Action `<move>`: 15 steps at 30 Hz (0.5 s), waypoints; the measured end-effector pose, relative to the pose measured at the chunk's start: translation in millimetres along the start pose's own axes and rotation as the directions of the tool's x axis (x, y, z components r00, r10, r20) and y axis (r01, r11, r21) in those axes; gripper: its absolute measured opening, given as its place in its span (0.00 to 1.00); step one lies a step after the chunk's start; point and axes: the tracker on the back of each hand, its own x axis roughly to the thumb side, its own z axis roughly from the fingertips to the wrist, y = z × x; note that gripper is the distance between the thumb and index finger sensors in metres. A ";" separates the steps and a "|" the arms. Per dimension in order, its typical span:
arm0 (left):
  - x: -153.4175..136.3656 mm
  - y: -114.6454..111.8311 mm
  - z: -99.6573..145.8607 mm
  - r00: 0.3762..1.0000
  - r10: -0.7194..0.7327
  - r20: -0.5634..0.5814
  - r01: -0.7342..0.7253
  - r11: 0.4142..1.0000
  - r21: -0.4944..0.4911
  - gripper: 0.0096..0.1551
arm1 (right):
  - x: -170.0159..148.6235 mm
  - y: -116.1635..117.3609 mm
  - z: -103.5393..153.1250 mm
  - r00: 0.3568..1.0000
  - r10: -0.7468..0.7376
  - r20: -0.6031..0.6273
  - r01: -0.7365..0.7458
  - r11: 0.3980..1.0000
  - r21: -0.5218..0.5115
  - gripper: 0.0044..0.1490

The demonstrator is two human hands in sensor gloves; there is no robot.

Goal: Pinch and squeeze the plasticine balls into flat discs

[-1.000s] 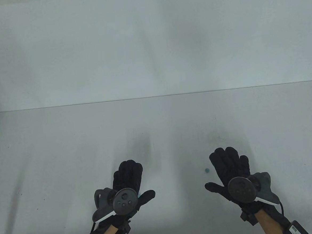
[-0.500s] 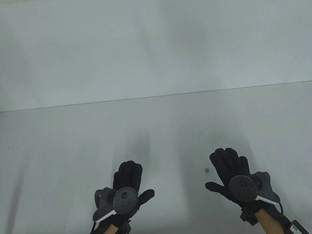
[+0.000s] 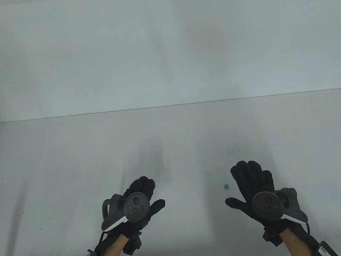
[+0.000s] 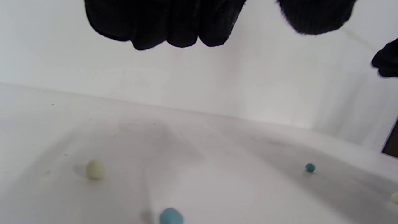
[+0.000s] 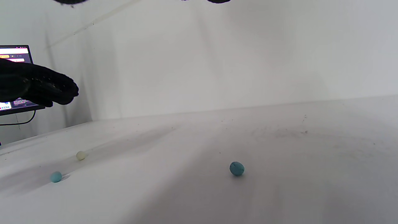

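Observation:
A small teal plasticine ball (image 3: 226, 186) lies on the white table just left of my right hand (image 3: 237, 187); it also shows in the right wrist view (image 5: 237, 168) and the left wrist view (image 4: 310, 168). A cream ball (image 4: 95, 169) and a light blue ball (image 4: 170, 217) lie below my left hand (image 3: 151, 195); the table view hides both under that hand. Both also show in the right wrist view, the cream ball (image 5: 80, 155) and the light blue ball (image 5: 56, 176). Both hands hover palm down with fingers spread and hold nothing. My left fingers (image 4: 168, 28) hang above the table.
The table's far edge (image 3: 169, 105) meets a white backdrop. A laptop screen (image 5: 15, 56) stands off the table's left side. Another pale lump (image 4: 395, 197) sits at the right edge of the left wrist view.
My left hand has lifted and tilted a little, and now covers the light blue ball that peeked out beside its thumb. My right hand has barely shifted.

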 end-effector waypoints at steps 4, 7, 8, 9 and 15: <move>-4.7 -10.8 -11.5 0.995 -0.100 -0.028 0.098 0.994 -0.052 0.42 | -0.5 -0.5 0.2 1.000 -0.003 0.001 0.003 1.000 -0.005 0.58; -8.4 -27.9 -18.2 0.992 -0.121 -0.045 0.114 0.985 -0.133 0.39 | -0.5 -0.4 0.4 1.000 -0.005 0.003 0.005 1.000 -0.006 0.58; -9.3 -34.3 -20.5 0.989 -0.143 -0.047 0.134 0.977 -0.165 0.38 | -0.4 -0.1 0.3 1.000 -0.003 0.004 0.003 1.000 -0.003 0.58; -9.6 -37.7 -21.4 0.987 -0.153 -0.048 0.142 0.972 -0.185 0.38 | -0.3 -0.2 0.3 1.000 -0.003 0.005 0.003 1.000 -0.002 0.58; -6.3 -59.6 -26.3 0.973 -0.228 -0.027 0.212 0.938 -0.275 0.35 | -0.2 -0.9 0.8 1.000 -0.009 0.010 0.009 1.000 -0.007 0.58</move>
